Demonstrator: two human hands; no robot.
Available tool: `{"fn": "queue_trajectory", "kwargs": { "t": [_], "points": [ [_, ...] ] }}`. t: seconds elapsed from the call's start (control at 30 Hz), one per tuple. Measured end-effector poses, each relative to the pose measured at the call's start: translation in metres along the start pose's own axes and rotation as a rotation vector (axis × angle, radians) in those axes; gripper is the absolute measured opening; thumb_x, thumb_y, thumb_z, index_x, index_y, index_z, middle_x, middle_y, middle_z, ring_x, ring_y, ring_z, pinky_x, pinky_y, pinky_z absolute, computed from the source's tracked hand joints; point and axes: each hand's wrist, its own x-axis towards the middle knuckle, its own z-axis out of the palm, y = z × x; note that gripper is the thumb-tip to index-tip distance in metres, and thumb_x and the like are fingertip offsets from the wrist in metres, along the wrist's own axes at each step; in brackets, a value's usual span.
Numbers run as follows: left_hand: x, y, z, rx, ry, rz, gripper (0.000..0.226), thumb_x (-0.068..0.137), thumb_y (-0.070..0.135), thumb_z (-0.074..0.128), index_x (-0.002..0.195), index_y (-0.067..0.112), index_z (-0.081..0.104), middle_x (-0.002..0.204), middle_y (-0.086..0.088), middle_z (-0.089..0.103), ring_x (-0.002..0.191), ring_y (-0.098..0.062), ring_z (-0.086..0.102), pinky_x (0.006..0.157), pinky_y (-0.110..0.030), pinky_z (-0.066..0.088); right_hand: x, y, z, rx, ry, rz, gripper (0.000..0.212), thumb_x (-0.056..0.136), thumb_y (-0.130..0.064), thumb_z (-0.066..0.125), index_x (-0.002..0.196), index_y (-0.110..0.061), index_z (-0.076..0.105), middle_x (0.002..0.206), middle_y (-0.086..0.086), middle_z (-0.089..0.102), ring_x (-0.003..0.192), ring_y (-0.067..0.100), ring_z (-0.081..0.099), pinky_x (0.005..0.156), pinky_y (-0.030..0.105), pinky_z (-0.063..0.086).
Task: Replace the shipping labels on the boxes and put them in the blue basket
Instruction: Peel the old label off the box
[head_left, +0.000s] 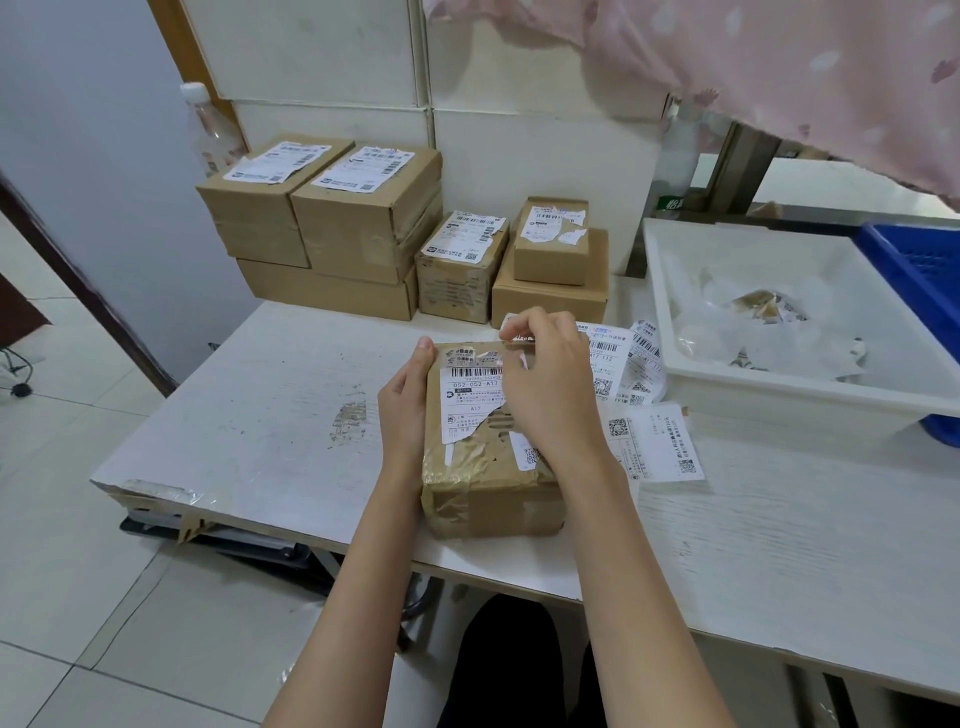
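Box (488, 457) sits at the table's (270, 395) near edge, between both hands, old label (470, 402) on top, already torn along its right side with scraps near the far edge. Our left hand (408, 402) braces the box's left side, fingers curled round the edge, thumb up at the far corner. Our right hand (550, 384) is over the far right of the lid, fingertips pinched together on what looks like a label scrap (511, 340); we can't tell exactly how much paper they hold. Step in hand, as we read it: stripping the old label. To do it well we should peel low and slow, pulling back along the surface instead of up, so the paper comes off in one sheet and not more shreds; keep the left hand clamping so the box doesn't lift. Fresh labels (628, 364) lie just right of the box, touching or nearly so. Scrap goes in the white tray (670, 291), already full of peelings. Blue basket (914, 280) is behind it at far right, well apart from the box. More boxes (332, 208) wait stacked at the back.
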Motion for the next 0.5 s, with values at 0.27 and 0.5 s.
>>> {"fn": "queue_trajectory", "kwargs": {
  "t": [0.27, 0.5],
  "points": [
    [0.0027, -0.0013, -0.0007, -0.012, 0.032, -0.012, 0.056, 0.1, 0.034, 0.053, 0.045, 0.026, 0.048, 0.045, 0.01, 0.045, 0.042, -0.003, 0.04, 0.045, -0.015, 0.035, 0.0001, 0.0004, 0.002, -0.093, 0.009, -0.036, 0.013, 0.093, -0.004, 0.053, 0.088, -0.014, 0.06, 0.109, -0.006, 0.044, 0.113, 0.017, 0.042, 0.078, 0.017, 0.039],
    [0.0036, -0.0039, -0.0013, -0.013, 0.037, -0.025, 0.045, 0.099, 0.036, 0.054, 0.061, 0.013, 0.048, 0.054, 0.002, 0.046, 0.046, -0.006, 0.043, 0.047, -0.016, 0.037, 0.0022, -0.003, -0.0024, 0.09, -0.022, 0.081, 0.017, 0.093, -0.001, 0.048, 0.089, -0.016, 0.056, 0.104, -0.01, 0.043, 0.113, 0.019, 0.046, 0.079, 0.02, 0.039]
  ]
}}
